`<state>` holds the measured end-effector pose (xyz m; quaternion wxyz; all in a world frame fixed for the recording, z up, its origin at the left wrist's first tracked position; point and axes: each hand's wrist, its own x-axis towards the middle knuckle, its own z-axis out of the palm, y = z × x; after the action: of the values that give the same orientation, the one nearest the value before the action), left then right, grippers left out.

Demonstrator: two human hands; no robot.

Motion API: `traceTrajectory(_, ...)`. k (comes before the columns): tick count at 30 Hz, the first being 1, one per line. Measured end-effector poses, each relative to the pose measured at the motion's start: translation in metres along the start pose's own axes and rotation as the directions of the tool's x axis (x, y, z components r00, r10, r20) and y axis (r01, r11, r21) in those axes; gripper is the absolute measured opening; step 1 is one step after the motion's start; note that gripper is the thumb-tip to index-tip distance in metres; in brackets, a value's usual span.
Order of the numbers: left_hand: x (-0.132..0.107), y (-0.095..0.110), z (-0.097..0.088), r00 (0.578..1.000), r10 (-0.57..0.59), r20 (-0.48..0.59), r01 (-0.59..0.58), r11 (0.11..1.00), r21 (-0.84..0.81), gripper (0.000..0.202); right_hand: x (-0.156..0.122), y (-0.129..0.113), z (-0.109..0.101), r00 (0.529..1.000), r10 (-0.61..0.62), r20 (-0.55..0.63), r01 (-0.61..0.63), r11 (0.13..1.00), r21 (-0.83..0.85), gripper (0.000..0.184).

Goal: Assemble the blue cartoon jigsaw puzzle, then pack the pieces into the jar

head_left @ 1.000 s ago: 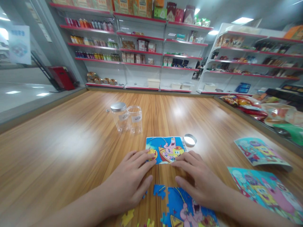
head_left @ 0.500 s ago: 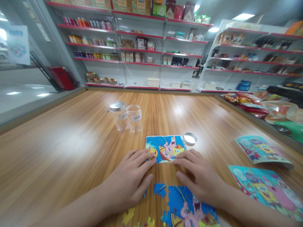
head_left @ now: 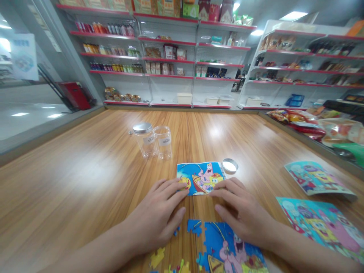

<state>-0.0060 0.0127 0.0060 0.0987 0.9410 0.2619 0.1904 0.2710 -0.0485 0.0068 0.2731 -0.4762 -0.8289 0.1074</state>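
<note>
A small cartoon picture card (head_left: 202, 175) lies flat on the wooden table, and my fingertips rest on its near corners. My left hand (head_left: 163, 206) touches the left corner, fingers stretched out. On the right corner is my right hand (head_left: 241, 210), fingers spread and slightly bent. Below them lies a partly joined jigsaw puzzle (head_left: 218, 242) with the same fishing scene; my right hand covers part of it. A loose blue puzzle piece (head_left: 194, 226) sits to its left. Yellow puzzle pieces (head_left: 157, 258) are scattered near the bottom edge, some cut off.
Beyond the card stand a clear jar with a silver lid (head_left: 144, 141) and an open clear jar (head_left: 163, 143). A round lid (head_left: 230, 165) lies beside the card. Two cartoon sheets (head_left: 318, 176) are at right, near packaged goods (head_left: 301, 123). Stocked shelves (head_left: 167, 60) stand behind.
The view has shifted very slightly, so everything sits a little further right. Both hands keep the same pose on the card.
</note>
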Motion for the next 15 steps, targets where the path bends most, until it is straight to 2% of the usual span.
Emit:
traceTrajectory(3,0.002,0.000,-0.002,0.994,-0.048,-0.102,0.045,0.998,-0.032,0.035,0.001,0.001,-0.001,0.998,-0.031,-0.048,0.031,0.999,-0.010,0.028)
traceTrajectory(6,0.005,-0.007,-0.003,0.966,-0.130,-0.223,0.126,0.992,-0.031,0.026,0.001,0.005,-0.002,0.995,-0.062,-0.084,0.060,0.998,-0.022,0.027)
traceTrajectory(8,0.007,-0.013,-0.006,0.948,-0.171,-0.268,0.172,0.985,-0.022,0.019,0.001,0.008,-0.002,0.989,-0.079,-0.123,0.076,0.997,-0.026,0.027)
traceTrajectory(10,0.008,-0.018,-0.012,0.943,-0.210,-0.259,0.209,0.977,-0.032,0.017,0.000,0.011,-0.002,0.982,-0.101,-0.161,0.098,0.995,-0.026,0.027)
traceTrajectory(12,0.010,-0.018,-0.020,0.952,-0.233,-0.197,0.222,0.972,-0.074,0.018,-0.001,0.012,-0.002,0.975,-0.127,-0.184,0.124,0.992,-0.024,0.028)
traceTrajectory(14,0.011,-0.012,-0.029,0.980,-0.168,-0.106,0.153,0.978,-0.143,0.017,-0.002,0.011,-0.002,0.970,-0.151,-0.189,0.149,0.989,-0.025,0.030)
traceTrajectory(15,0.011,-0.007,-0.033,0.995,-0.090,-0.051,0.080,0.981,-0.174,0.016,-0.002,0.010,-0.002,0.969,-0.161,-0.189,0.159,0.987,-0.025,0.030)
